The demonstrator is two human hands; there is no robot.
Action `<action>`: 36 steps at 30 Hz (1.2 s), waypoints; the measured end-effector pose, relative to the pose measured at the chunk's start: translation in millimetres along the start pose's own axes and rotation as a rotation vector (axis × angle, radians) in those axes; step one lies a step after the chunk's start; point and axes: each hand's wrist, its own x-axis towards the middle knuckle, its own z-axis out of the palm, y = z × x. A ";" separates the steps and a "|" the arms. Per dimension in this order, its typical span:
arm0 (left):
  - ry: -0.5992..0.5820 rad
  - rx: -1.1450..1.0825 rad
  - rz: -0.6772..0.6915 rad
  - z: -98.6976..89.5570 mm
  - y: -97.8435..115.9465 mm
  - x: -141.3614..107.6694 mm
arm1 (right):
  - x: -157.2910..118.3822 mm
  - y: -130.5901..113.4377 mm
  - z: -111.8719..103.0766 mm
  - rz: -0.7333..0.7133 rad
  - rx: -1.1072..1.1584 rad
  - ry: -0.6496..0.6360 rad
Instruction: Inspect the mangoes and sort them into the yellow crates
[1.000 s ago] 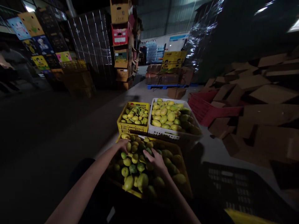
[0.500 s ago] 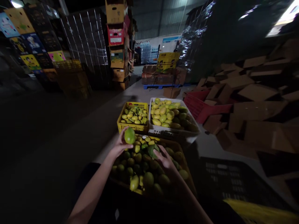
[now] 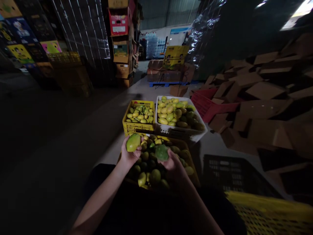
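You are wearing dark, nearly black clothing below two bare forearms.
Your left hand (image 3: pixel 130 151) and right hand (image 3: pixel 172 163) are showing uncovered, and your left forearm (image 3: pixel 104 199) and right forearm (image 3: pixel 195 199) are running bare to the lower edge of view; the dark cloth (image 3: pixel 101 171) is looking plain over your legs, its folds and seams blurring into shadow.

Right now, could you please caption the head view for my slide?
Left hand holding yellow-green fruit, right hand dark green fruit, above a yellow crate.
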 end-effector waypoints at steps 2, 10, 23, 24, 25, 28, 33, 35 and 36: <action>0.029 0.032 -0.025 -1.7 0.0 5.1 | 11.9 3.8 -4.7 0.080 0.032 0.038; 0.008 0.337 0.014 -1.2 -19.8 30.5 | 22.5 12.7 -11.1 -0.037 0.006 0.089; -0.093 0.825 0.434 4.3 -29.4 43.2 | 5.8 -18.9 -6.8 -0.222 -0.292 0.178; -0.093 0.834 0.432 4.2 -29.5 43.8 | 5.8 -18.9 -7.7 -0.218 -0.273 0.179; -0.094 0.838 0.428 4.1 -29.7 44.1 | 5.9 -18.7 -8.5 -0.221 -0.251 0.174; -0.080 0.799 0.386 4.6 -30.8 42.9 | 6.4 -18.6 -9.2 -0.260 -0.189 0.139; -0.054 0.628 0.218 6.4 -31.6 39.6 | 6.8 -18.5 -6.2 -0.253 -0.122 0.110; -0.089 0.543 0.147 6.2 -31.1 40.6 | 8.0 -17.1 -6.4 -0.280 -0.184 0.110; -0.107 0.507 0.116 5.9 -30.7 41.5 | 8.9 -15.9 -7.1 -0.294 -0.234 0.117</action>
